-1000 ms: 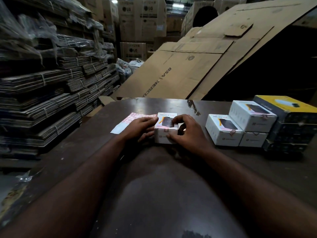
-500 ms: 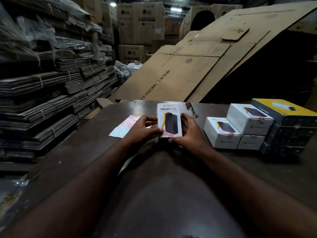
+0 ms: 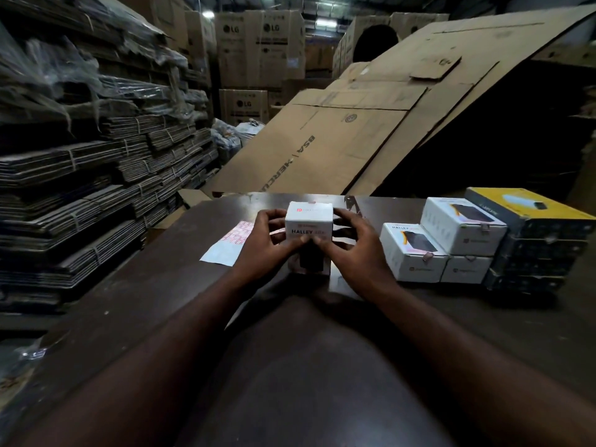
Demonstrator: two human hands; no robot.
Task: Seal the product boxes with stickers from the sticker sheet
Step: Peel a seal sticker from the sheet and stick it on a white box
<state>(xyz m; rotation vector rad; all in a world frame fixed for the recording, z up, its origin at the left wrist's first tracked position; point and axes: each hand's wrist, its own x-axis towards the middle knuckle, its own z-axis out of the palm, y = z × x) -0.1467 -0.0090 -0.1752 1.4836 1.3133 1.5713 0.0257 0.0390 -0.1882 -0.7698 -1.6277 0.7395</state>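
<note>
I hold a white product box (image 3: 309, 217) above the dark table (image 3: 154, 285), its end flap turned up toward me and its printed face tilted down. My left hand (image 3: 267, 243) grips its left side and my right hand (image 3: 350, 246) grips its right side, thumbs meeting on the printed face. The sticker sheet (image 3: 230, 245), white with pink-red stickers, lies flat on the table just left of my left hand, partly hidden by it. Three white product boxes (image 3: 451, 240) are stacked to the right, with small stickers over their flap edges.
A yellow-topped box (image 3: 529, 209) sits on a stack of dark boxes (image 3: 532, 259) at the far right. Bundled flat cardboard (image 3: 96, 188) is piled high on the left. Large cardboard sheets (image 3: 371, 130) lean behind the table's far edge.
The box went from lying flat on the table to being lifted upright, then tipped over so its end flap faces up. Both hands stayed on its sides.
</note>
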